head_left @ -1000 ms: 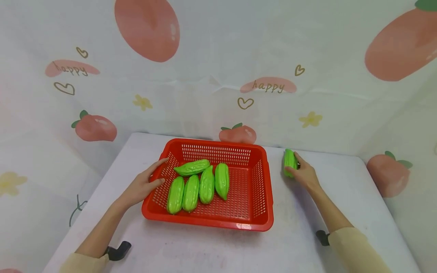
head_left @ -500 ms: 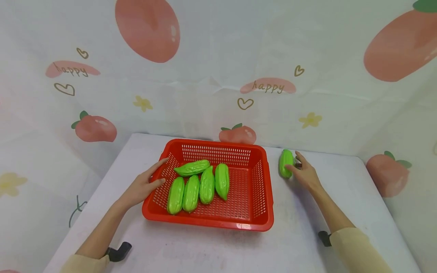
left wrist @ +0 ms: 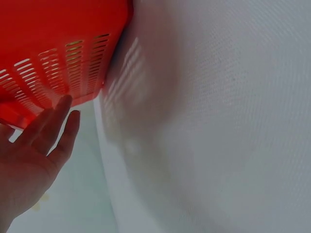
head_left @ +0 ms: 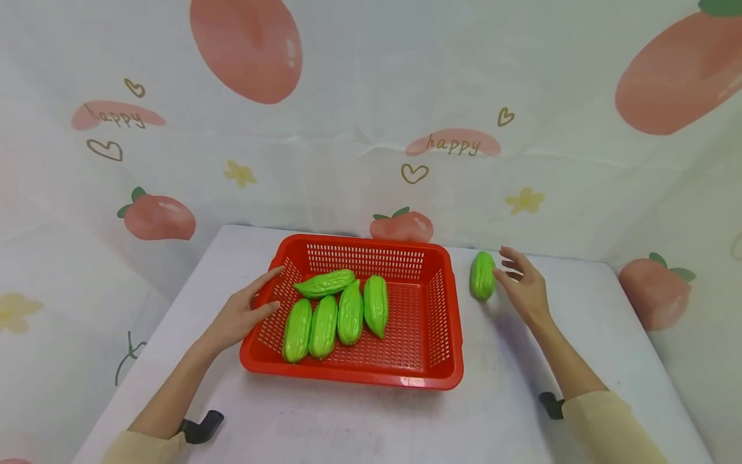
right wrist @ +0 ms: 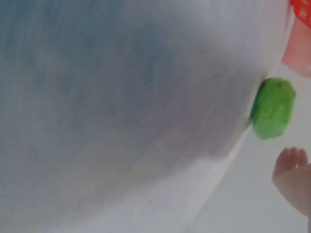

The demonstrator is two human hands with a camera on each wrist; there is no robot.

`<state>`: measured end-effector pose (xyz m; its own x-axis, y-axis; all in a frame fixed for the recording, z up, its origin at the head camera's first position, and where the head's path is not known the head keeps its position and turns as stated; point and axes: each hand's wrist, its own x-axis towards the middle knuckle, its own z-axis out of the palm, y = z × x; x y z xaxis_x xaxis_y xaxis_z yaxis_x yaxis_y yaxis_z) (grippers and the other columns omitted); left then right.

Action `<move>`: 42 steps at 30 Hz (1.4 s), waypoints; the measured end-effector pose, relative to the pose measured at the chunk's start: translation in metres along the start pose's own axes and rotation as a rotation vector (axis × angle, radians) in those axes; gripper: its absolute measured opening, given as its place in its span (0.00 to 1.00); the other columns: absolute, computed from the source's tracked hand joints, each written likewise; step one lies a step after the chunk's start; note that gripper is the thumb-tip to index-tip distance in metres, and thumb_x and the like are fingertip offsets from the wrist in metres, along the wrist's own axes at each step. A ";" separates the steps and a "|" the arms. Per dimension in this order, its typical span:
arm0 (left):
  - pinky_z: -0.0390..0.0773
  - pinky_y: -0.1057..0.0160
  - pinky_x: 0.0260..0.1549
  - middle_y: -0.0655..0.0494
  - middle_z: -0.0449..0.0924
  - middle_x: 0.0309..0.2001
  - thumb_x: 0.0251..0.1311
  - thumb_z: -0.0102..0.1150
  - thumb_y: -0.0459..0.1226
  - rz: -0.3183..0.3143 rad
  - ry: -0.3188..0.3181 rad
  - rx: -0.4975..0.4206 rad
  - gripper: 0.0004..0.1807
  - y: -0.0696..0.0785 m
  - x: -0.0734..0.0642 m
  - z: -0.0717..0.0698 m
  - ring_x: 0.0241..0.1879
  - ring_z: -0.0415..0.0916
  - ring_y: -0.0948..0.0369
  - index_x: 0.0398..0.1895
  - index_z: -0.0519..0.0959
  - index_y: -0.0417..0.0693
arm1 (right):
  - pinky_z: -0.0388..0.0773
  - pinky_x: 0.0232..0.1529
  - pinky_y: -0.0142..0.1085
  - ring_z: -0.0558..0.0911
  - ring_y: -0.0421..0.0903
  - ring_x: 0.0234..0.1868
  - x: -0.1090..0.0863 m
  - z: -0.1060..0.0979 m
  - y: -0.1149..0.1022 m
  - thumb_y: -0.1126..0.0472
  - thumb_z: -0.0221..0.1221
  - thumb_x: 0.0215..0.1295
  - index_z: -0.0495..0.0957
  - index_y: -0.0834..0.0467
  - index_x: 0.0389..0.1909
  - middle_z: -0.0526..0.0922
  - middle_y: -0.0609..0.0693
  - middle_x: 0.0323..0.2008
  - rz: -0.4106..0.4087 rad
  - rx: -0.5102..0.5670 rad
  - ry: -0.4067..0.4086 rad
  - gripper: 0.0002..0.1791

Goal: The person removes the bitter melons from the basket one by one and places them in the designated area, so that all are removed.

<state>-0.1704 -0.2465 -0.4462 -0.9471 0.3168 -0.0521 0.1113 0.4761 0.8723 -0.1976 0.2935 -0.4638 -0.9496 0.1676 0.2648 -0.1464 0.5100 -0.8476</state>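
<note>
A red plastic basket with slotted walls stands on the table, holding several shiny green bitter melons in its left half. My left hand is at the basket's left side, thumb and fingers spread and fairly straight at the rim. In the left wrist view those fingers reach along the outside of the slotted wall. To the right of the basket, one more bitter melon lies alone on the table. Just right of it my right hand is held with nothing in it, fingers loosely bent, thumb tip close to the melon.
The white-covered table reaches back to a hanging cloth printed with fruit, hearts and the word "happy". A black strap end sticks out at the left wrist, and another at the right.
My right hand has let go of the lone bitter melon and drawn away to the right, its fingers opening. The melon ended slightly further left, nearer the basket. My left hand stays put.
</note>
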 end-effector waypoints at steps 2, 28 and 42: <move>0.86 0.59 0.33 0.35 0.68 0.65 0.68 0.58 0.35 0.016 0.030 0.019 0.36 0.000 -0.001 -0.001 0.46 0.80 0.44 0.77 0.58 0.57 | 0.76 0.55 0.31 0.78 0.57 0.57 -0.001 0.004 -0.008 0.68 0.61 0.66 0.72 0.63 0.66 0.77 0.62 0.61 -0.030 0.054 -0.002 0.27; 0.85 0.59 0.37 0.38 0.60 0.73 0.70 0.56 0.37 -0.050 0.120 0.032 0.37 0.005 0.000 0.007 0.49 0.77 0.45 0.78 0.56 0.65 | 0.80 0.51 0.31 0.83 0.52 0.51 -0.042 0.052 -0.087 0.70 0.61 0.66 0.72 0.65 0.63 0.80 0.62 0.55 -0.117 0.356 -0.229 0.24; 0.86 0.59 0.36 0.37 0.58 0.73 0.70 0.55 0.37 -0.063 0.108 0.001 0.37 0.007 -0.001 0.007 0.49 0.76 0.44 0.79 0.54 0.64 | 0.82 0.49 0.39 0.83 0.55 0.53 -0.044 0.078 -0.116 0.68 0.64 0.64 0.72 0.61 0.64 0.79 0.59 0.56 -0.041 0.208 -0.381 0.27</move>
<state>-0.1663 -0.2375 -0.4435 -0.9790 0.1967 -0.0539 0.0512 0.4930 0.8685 -0.1600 0.1611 -0.4133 -0.9705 -0.1929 0.1444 -0.2017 0.3225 -0.9248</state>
